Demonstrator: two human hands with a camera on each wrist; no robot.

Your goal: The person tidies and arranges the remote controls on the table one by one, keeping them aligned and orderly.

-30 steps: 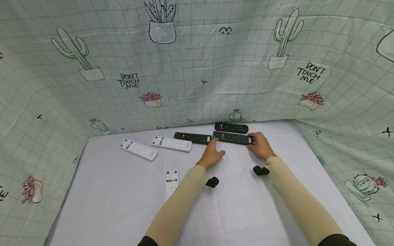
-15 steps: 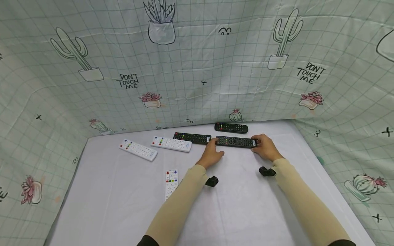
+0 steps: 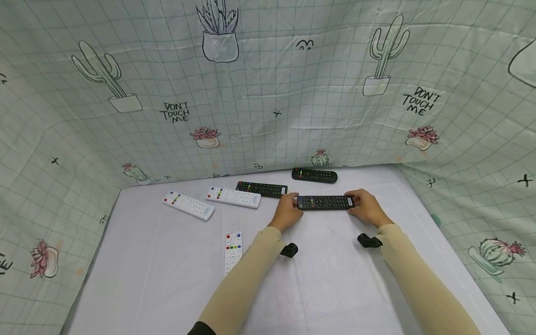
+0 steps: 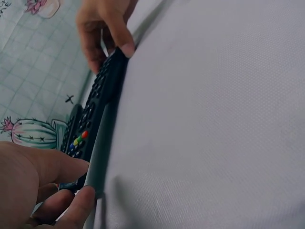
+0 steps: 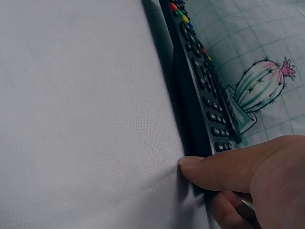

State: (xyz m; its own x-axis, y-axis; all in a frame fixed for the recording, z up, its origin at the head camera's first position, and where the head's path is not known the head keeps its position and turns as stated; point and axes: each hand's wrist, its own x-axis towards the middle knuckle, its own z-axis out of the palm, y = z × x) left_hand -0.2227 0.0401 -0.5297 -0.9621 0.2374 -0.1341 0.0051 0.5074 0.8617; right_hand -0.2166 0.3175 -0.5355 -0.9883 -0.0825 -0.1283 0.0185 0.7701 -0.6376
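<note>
Moved toward me since the earlier frames: one long black remote, now lying crosswise and apart from the other two dark ones.
Left hand: thumb and fingers pinching its left end, by the coloured buttons.
Right hand: pinching its right end, thumb on the side nearest me. Whether its underside touches the table, I cannot tell.
Behind: one round-ended remote, near the patterned cloth.
Beyond my left hand: one flat dark remote.
Further left: two white remotes, slanted, apart.
Nearer me: one upright-lying white remote, its near end hidden by my left sleeve.
</note>
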